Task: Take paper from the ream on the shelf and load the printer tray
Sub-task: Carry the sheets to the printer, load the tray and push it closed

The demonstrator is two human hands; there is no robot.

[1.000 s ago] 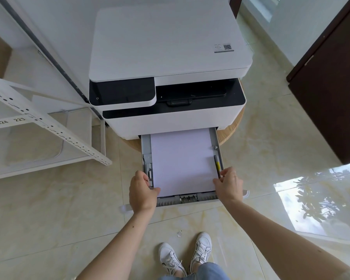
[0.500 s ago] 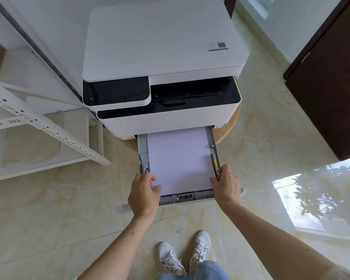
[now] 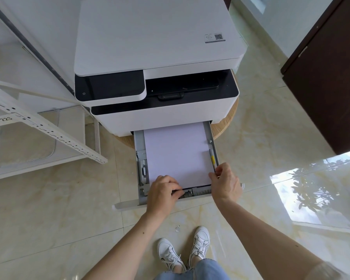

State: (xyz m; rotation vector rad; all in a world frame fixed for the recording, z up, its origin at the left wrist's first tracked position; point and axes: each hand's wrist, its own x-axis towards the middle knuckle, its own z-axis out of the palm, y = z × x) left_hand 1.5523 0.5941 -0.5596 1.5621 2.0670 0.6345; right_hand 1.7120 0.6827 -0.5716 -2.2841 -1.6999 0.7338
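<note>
Tray (image 3: 140,158) pulled out at frame center, paper (image 3: 178,152) in. Left hand (image 3: 163,191) pinches the rear guide (image 3: 187,193); right hand (image 3: 225,181) fingers closed on the paper's lower-right corner.

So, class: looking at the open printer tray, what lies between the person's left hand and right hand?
In the head view, the near edge of the paper stack and the tray's grey front guide lie between the left hand and right hand.

Single head cam, high up, looking steeply down and forward. Printer (image 3: 158,63) far centre, open tray (image 3: 138,158) mid-frame, shoes (image 3: 171,256) near bottom edge. No second view.
</note>
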